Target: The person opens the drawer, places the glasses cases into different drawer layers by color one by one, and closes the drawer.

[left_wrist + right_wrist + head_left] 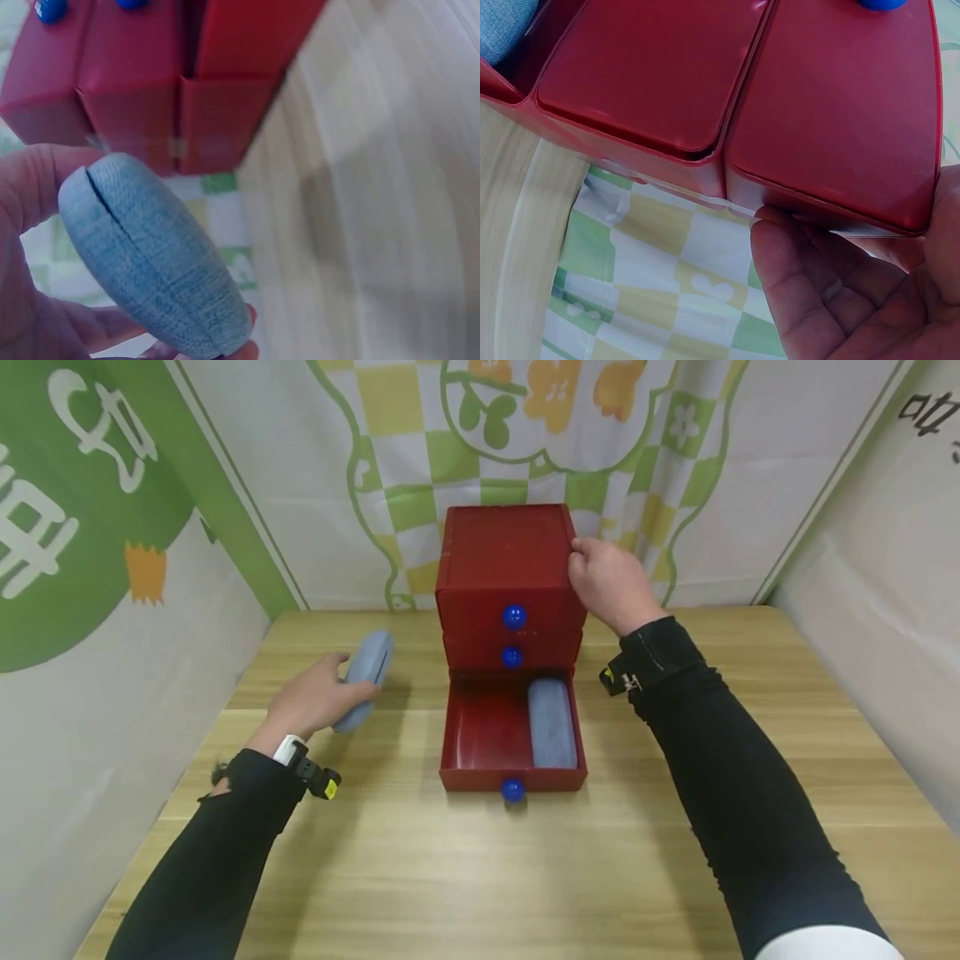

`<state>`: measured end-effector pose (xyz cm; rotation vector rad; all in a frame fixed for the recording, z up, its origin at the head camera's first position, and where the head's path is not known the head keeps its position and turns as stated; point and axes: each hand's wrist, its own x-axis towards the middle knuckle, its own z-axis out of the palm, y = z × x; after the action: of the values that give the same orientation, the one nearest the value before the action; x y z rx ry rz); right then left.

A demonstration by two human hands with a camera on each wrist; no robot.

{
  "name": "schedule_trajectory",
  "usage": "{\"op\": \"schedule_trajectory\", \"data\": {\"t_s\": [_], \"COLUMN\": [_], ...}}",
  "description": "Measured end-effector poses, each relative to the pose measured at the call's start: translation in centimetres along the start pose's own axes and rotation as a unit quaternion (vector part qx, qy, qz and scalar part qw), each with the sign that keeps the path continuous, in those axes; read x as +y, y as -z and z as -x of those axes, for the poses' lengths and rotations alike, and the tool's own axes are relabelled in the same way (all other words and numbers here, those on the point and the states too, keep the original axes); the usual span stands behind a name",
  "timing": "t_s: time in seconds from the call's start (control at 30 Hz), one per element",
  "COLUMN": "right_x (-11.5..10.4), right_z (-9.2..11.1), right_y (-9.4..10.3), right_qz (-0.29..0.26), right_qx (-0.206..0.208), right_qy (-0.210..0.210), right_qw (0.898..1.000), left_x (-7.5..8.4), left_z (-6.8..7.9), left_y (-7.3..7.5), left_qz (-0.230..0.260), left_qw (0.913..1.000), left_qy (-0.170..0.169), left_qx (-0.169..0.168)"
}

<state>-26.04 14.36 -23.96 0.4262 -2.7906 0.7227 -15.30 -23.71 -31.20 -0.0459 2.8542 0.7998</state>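
My left hand (309,697) holds a light-blue fabric-covered glasses case (365,679) above the table, left of a red drawer cabinet (510,547). In the left wrist view the case (157,255) shows a dark seam along its side, thumb at one end and fingertips at the other. The cabinet's bottom drawer (487,727) is pulled out, and a second blue glasses case (552,724) lies along its right side. My right hand (611,583) grips the cabinet's upper right edge; in the right wrist view its fingers (795,277) lie against the cabinet's side.
The two upper drawers are closed, each with a round blue knob (513,616). The wooden table (420,877) extends around the cabinet. A patterned curtain (405,452) hangs behind, and printed fabric walls (885,610) stand on both sides.
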Motion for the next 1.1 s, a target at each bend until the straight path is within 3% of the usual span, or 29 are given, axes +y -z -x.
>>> {"op": "schedule_trajectory", "data": {"t_s": [0.27, 0.5, 0.73, 1.1], "right_x": [-0.3, -0.2, -0.2, -0.2], "right_z": [-0.5, -0.4, -0.3, 0.0], "right_y": [0.7, 1.0, 0.8, 0.2], "right_qz": [0.007, 0.003, 0.004, -0.002], "right_qx": [0.009, 0.001, 0.000, -0.022], "right_qy": [-0.010, -0.021, -0.020, -0.028], "right_qw": [1.000, 1.000, 1.000, 0.999], "left_x": [3.6, 6.1, 7.3, 8.9], "left_z": [1.7, 2.5, 3.0, 3.3], "left_y": [1.1, 0.5, -0.6, -2.5], "left_qz": [-0.007, -0.013, -0.071, -0.112], "left_qw": [0.9984, 0.9949, 0.9899, 0.9825], "left_qy": [-0.048, -0.086, -0.114, -0.136], "left_qx": [-0.031, -0.051, -0.044, -0.061]}}
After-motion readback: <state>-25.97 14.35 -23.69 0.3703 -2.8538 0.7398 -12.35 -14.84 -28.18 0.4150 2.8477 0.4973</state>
